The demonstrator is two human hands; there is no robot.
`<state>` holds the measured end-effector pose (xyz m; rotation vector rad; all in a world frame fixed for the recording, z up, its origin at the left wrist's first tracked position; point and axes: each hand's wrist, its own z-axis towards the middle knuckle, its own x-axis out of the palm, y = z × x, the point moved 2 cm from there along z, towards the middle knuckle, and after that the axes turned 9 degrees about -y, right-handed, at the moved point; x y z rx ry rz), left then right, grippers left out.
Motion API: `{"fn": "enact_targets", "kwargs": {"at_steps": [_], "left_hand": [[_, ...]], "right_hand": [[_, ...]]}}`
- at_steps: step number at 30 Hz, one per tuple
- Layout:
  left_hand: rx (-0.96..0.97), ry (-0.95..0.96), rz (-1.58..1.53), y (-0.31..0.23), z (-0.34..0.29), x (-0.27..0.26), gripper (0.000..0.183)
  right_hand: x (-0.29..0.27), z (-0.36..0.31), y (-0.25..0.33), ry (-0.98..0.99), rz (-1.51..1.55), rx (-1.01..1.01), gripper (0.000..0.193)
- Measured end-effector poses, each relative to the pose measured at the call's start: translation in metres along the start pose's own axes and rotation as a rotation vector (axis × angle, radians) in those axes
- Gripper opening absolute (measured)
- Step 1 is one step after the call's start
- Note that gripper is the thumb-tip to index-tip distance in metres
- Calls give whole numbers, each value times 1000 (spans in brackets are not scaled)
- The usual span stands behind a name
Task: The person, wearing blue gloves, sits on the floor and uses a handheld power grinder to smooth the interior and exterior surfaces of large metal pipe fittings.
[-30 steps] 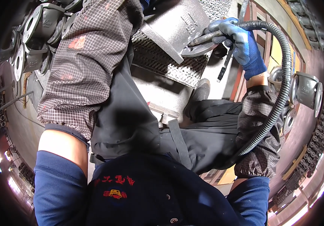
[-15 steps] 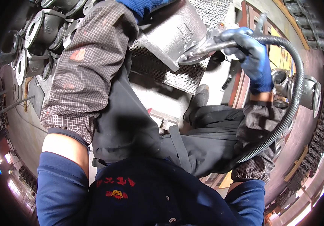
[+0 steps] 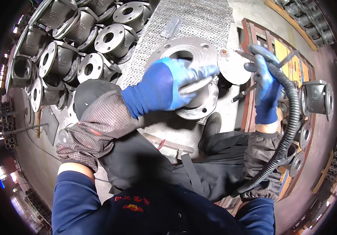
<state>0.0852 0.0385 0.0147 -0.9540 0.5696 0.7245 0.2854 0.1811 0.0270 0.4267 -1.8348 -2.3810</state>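
A grey flanged metal casting (image 3: 202,58) lies before me on a perforated metal surface, one flange with its round bore facing up and another flange toward me. My left hand (image 3: 172,84), in a blue glove, lies across the casting with its fingers hooked over the part between the flanges. To the right of it, my right hand (image 3: 265,84), gloved too, is closed round a slim hand tool joined to a dark corrugated hose (image 3: 292,113). The tool is held apart from the casting, and its shape is partly hidden by my fingers. The hose loops down along my right forearm.
Several similar castings (image 3: 109,37) are stacked at the far left. A small grey block (image 3: 172,27) lies on the perforated surface (image 3: 207,17). A white round piece (image 3: 235,68) is right of the casting. Further right stand a reddish frame (image 3: 250,107) and more castings (image 3: 316,98).
The casting has been turned, so its flanges and bore now show. My left hand has come nearer, onto its middle. My right hand has drawn the tool off the casting.
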Motion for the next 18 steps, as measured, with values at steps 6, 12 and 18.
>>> {"fn": "enact_targets", "kwargs": {"at_steps": [6, 12, 18], "left_hand": [[170, 332, 215, -41, -19, 28, 52], [226, 132, 56, -38, -37, 21, 53], [-682, -493, -487, 19, -58, -21, 55]], "right_hand": [[25, -24, -9, 0, 49, -6, 18], [39, -46, -47, 77, 134, -132, 20], [41, -51, -45, 10, 80, 51, 22]]}}
